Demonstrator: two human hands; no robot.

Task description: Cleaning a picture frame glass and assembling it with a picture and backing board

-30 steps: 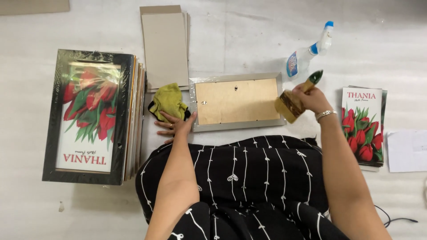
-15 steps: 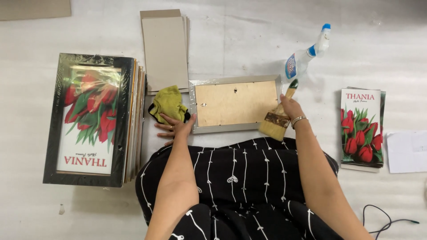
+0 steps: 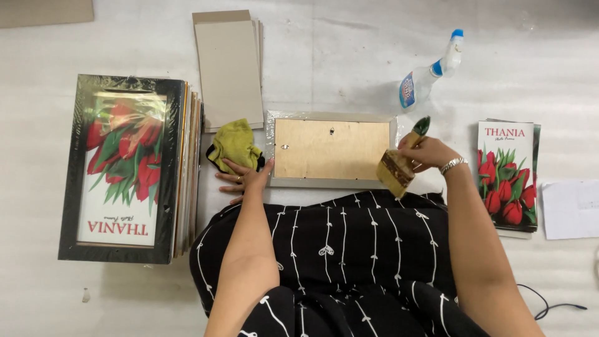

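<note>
A picture frame (image 3: 331,150) lies face down in front of me, its plain wooden back up and clear wrap around its rim. My right hand (image 3: 430,151) grips a wide paintbrush (image 3: 397,167) with a green handle, bristles over the frame's right end. My left hand (image 3: 244,177) rests flat on the floor at the frame's left edge, fingers spread, touching a yellow-green cloth (image 3: 233,145).
A stack of wrapped frames with a red tulip print (image 3: 125,168) lies at the left. Grey cardboard sheets (image 3: 228,65) sit behind the cloth. A spray bottle (image 3: 429,72) lies behind the frame. Tulip prints (image 3: 506,171) and white paper (image 3: 571,209) are at the right.
My right hand has swung the brush from the frame's right end toward its lower edge and back to the right end. The left hand has stayed put.
</note>
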